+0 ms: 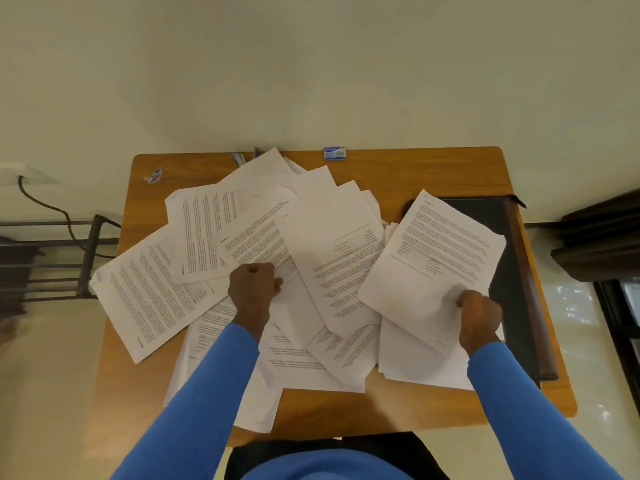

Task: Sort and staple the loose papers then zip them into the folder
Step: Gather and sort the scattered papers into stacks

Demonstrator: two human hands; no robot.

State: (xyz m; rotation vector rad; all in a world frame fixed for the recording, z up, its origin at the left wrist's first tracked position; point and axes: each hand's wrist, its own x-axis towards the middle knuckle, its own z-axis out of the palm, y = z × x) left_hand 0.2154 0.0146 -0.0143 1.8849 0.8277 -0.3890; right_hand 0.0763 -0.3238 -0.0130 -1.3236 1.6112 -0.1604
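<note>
Tabletop [415, 171], wooden, orange-brown: stood against a pale wall; carried every item below.

Loose papers [332, 237], printed white sheets: lay strewn and overlapping at all angles across the middle and left of the tabletop, overhanging its left edge.

Black folder [512, 292], brown strip along the right side: lay flat at the right edge of the tabletop, partly covered on the left by papers.

Printed sheet [436, 251]: was held tilted over the folder's left side, apart from the main pile.

Left hand [254, 289], blue sleeve: rested on the middle of the pile with fingers [278, 284] curled, pinching a sheet there.

Right hand [479, 315], blue sleeve: gripped the printed sheet's near corner with closed fingers [462, 301].

Small blue-and-white box [335, 153]: sat at the far edge, apart from the papers.

Blue pens [239, 157]: lay at the far edge, mostly hidden under papers.
</note>
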